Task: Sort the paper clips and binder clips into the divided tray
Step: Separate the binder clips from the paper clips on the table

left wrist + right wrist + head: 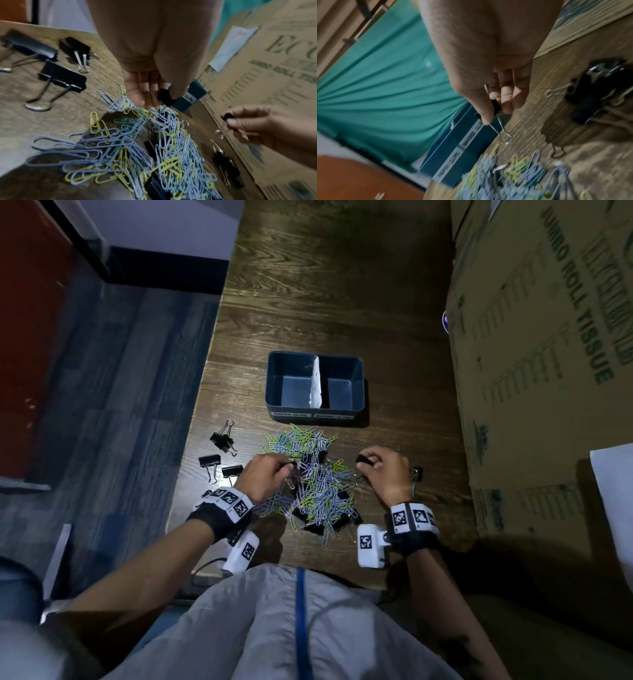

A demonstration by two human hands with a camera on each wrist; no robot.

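A dark blue divided tray stands beyond a heap of blue, yellow and green paper clips with black binder clips mixed in. A white paper strip splits the tray, and both halves show bare floor. My left hand is over the heap's left side and pinches a black binder clip just above the paper clips. To the right of the heap my right hand pinches a small black binder clip off the table. Its wire handles hang down. The tray lies just beyond it.
Three larger binder clips lie left of the heap near the table's left edge. More binder clips lie by my right hand. A tall cardboard box walls in the right side. Bare wooden table stretches behind the tray.
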